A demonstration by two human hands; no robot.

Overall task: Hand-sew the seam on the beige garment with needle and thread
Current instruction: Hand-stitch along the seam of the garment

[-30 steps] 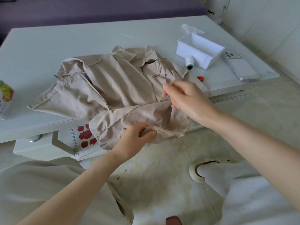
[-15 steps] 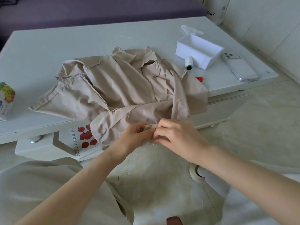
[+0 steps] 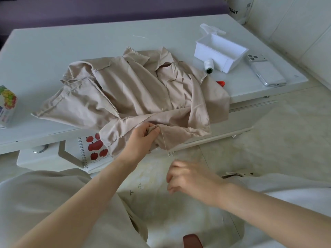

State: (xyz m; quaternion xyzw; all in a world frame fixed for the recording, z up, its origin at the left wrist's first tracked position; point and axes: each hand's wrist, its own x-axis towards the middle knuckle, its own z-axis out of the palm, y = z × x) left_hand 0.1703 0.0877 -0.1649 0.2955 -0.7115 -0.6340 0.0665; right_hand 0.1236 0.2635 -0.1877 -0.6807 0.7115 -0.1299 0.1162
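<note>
Mid-seam, I judge, stitches remaining: my left fingers [image 3: 155,131] pinch the garment [image 3: 136,90], thread [image 3: 164,142] runs toward my blurred right fingers [image 3: 177,166], grip unclear.

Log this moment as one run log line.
phase: hand-sewing | left hand: pinches garment at table edge | thread: hangs from pinch | right hand: lower, blurred, hold unclear

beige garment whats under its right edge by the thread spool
A small red object pokes out from under the beige garment, on the table. Only its tip shows; the cloth covers the rest, so I cannot tell what it is.
</note>
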